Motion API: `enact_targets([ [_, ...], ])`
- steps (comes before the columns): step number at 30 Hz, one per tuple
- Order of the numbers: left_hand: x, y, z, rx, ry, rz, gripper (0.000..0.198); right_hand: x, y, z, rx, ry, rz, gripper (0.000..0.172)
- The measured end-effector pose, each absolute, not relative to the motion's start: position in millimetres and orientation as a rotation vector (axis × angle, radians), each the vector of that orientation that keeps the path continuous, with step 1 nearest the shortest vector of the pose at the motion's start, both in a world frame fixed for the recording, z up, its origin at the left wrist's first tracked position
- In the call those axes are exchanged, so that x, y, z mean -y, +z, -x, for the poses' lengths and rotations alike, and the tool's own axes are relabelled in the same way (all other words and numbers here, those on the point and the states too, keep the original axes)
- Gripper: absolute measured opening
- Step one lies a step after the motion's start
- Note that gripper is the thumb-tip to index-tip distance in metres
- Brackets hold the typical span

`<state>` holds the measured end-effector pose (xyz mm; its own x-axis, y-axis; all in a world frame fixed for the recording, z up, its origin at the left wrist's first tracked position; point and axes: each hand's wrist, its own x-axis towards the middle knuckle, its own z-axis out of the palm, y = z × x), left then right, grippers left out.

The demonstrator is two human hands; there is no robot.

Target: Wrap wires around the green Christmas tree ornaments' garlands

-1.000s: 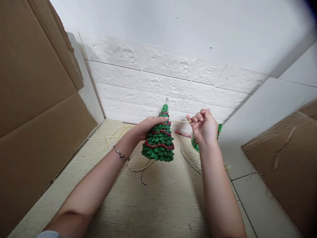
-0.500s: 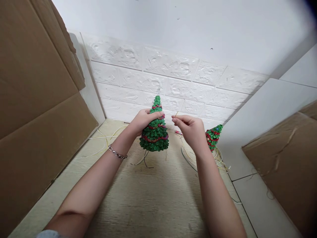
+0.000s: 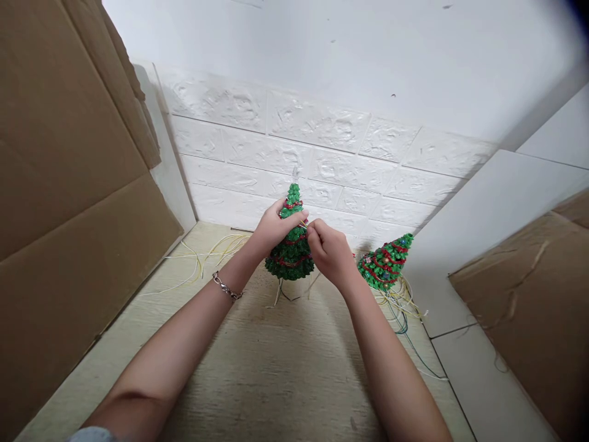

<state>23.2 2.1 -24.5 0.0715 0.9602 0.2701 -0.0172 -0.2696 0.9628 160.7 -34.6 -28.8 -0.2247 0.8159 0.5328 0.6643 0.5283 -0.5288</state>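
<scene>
Head: tree (image 3: 291, 268) perhaps near wall (image 3: 257, 150)

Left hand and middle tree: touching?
Touching. The head view shows the left hand gripping the middle tree, with the thumb lying across its front.

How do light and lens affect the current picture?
Head view: shadow on the tabletop; highlights on the embossed wall, where the held tree's tip barely shows; dark top right corner; thin strand by the right hand too small to trace.
</scene>
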Motion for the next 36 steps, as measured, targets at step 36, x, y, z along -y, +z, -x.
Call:
enact_targets([
  [36,-8.2,-31.4,-23.4,-0.695,1.217,-1.347,0.056,33.4,-24.1,-166.0,1.666,0.354,1.273,0.025],
])
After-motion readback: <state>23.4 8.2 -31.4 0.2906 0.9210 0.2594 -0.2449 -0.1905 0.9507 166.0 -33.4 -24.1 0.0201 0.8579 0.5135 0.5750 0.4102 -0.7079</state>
